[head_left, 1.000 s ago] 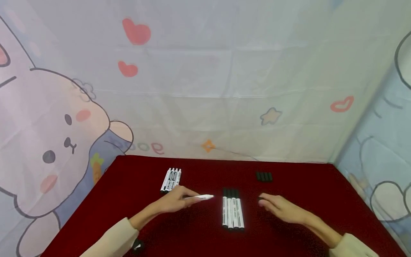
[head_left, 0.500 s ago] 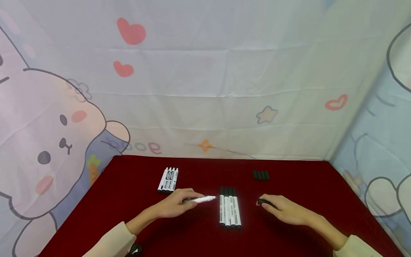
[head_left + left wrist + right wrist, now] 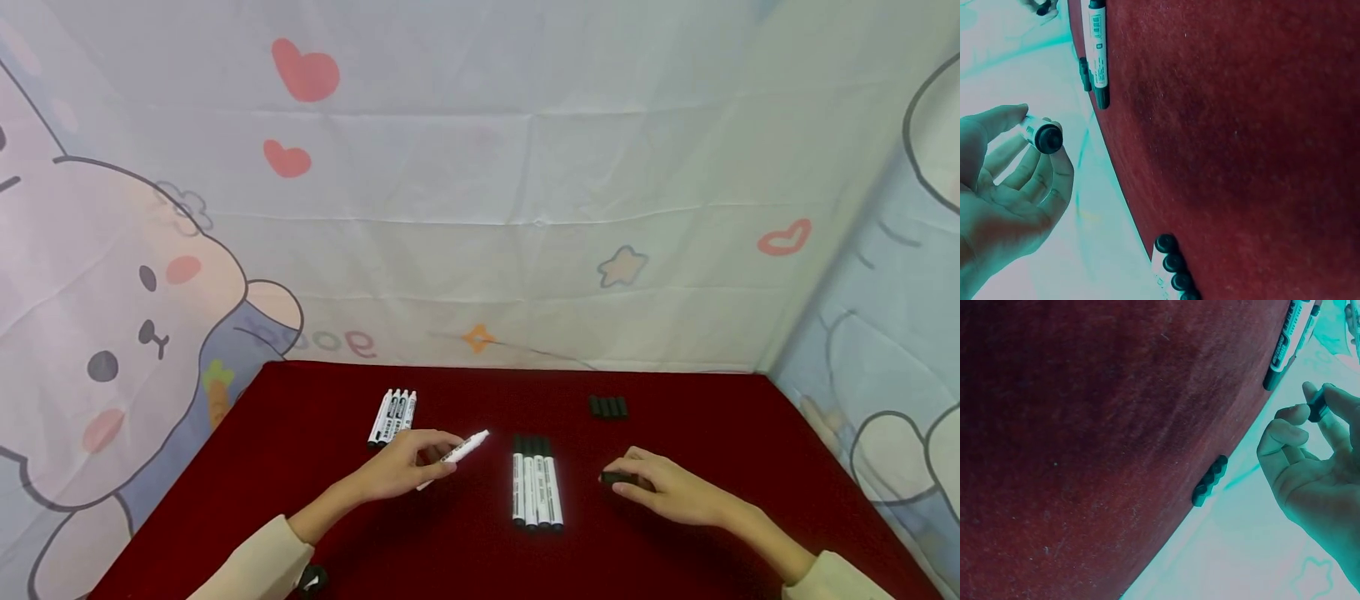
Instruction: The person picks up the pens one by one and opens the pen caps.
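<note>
Though still aloft, white marker [image 3: 466, 447] more diagonal

From the wearer's head, one camera is facing forward and down across the red table [image 3: 450, 550] to the backdrop [image 3: 465, 167]. The wrist cameras, tilted, are viewing the left hand [image 3: 1013, 206] and right hand [image 3: 1319, 487] up close, while all three views are sharing the middle markers [image 3: 530, 487].

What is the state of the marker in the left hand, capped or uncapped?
Uncapped: the marker shows a bare white tip in the head view; the right hand holds a black cap.
</note>
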Tool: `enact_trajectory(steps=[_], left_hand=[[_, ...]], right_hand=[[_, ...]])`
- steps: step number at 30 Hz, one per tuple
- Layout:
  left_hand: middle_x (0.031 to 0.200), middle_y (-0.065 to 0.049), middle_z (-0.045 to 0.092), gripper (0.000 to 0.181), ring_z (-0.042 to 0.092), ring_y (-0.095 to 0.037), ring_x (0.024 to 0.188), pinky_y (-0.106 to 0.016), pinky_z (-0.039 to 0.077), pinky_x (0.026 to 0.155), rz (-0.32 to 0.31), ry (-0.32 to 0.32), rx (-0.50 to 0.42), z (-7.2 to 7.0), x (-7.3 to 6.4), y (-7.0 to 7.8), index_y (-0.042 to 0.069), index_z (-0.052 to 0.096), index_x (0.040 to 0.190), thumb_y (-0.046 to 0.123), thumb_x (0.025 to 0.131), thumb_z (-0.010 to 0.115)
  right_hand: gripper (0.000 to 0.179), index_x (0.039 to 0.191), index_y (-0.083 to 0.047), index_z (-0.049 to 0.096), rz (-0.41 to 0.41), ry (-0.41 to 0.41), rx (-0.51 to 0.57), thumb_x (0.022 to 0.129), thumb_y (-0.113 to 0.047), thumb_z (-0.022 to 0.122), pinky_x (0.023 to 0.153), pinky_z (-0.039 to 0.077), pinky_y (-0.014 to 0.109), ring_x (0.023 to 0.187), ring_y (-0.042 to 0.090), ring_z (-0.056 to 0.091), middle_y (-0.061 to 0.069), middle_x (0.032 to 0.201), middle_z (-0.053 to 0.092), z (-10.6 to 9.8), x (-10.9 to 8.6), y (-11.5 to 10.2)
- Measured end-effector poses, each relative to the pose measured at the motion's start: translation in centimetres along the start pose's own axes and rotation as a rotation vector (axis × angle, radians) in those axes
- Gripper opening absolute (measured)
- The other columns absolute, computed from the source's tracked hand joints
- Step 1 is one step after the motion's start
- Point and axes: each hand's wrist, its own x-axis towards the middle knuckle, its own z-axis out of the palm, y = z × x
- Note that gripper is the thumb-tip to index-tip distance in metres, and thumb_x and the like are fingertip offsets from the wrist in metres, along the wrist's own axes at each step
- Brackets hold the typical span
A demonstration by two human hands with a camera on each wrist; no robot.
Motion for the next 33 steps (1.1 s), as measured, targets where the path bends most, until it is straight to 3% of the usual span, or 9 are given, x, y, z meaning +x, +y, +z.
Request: enact_trajectory(steps=[7,14,17,22,29,33], left_hand=[[0.093,-0.008,0.070,0.034,0.064,-0.005,0.076,-0.022,0.053,0.064,-0.030,0.079,-0.006,-0.7,-0.2,-1.1,0.005,0.070,0.123,0.017,0.093,0.076],[0.102,-0.012,0.067,0.039,0.061,-0.010,0.077,-0.024,0.052,0.059,-0.223,0.147,-0.099,-1.9,-0.7,-2.1,0.003,0.067,0.125,0.020,0.091,0.078],[0.104,-0.013,0.066,0.043,0.062,-0.012,0.078,-0.030,0.056,0.060,-0.273,0.177,-0.128,-2.5,-0.9,-2.6,0.003,0.065,0.127,0.022,0.091,0.078],[0.105,-0.012,0.066,0.047,0.065,-0.009,0.080,-0.031,0.058,0.064,-0.305,0.208,-0.145,-3.3,-1.1,-3.4,0.004,0.063,0.131,0.023,0.091,0.078],[0.112,-0.019,0.067,0.049,0.067,-0.013,0.085,-0.039,0.061,0.072,-0.352,0.247,-0.195,-4.7,-1.6,-5.0,0.004,0.059,0.136,0.022,0.093,0.076],[0.111,-0.019,0.066,0.051,0.064,-0.014,0.084,-0.035,0.058,0.072,-0.380,0.281,-0.253,-5.5,-1.8,-5.7,0.001,0.056,0.138,0.020,0.095,0.074]], right_hand=[[0.029,0.130,-0.013,0.067,0.003,0.005,0.007,0.108,-0.025,0.053,0.069,0.044,0.020,0.083,-0.002,0.044,-0.006,0.102,0.055,0.1,-0.1,0.2],[0.030,0.128,-0.004,0.065,-0.030,-0.014,0.021,0.108,-0.021,0.052,0.068,0.047,0.020,0.081,-0.004,0.048,-0.005,0.100,0.059,0.2,0.2,0.3],[0.030,0.128,0.000,0.064,-0.018,-0.040,0.072,0.108,-0.021,0.052,0.064,0.050,0.021,0.075,-0.003,0.051,0.000,0.098,0.061,0.2,0.3,0.4],[0.029,0.125,0.001,0.062,0.005,-0.076,0.124,0.108,-0.020,0.052,0.061,0.053,0.023,0.072,0.000,0.056,0.007,0.101,0.065,0.3,0.3,0.5],[0.028,0.124,-0.001,0.063,0.009,-0.089,0.122,0.108,-0.021,0.052,0.063,0.054,0.023,0.072,0.000,0.057,0.005,0.101,0.065,0.5,0.5,0.7],[0.029,0.125,-0.001,0.063,0.010,-0.098,0.125,0.108,-0.021,0.051,0.063,0.054,0.023,0.072,-0.001,0.057,0.005,0.102,0.065,0.7,0.7,0.8]])
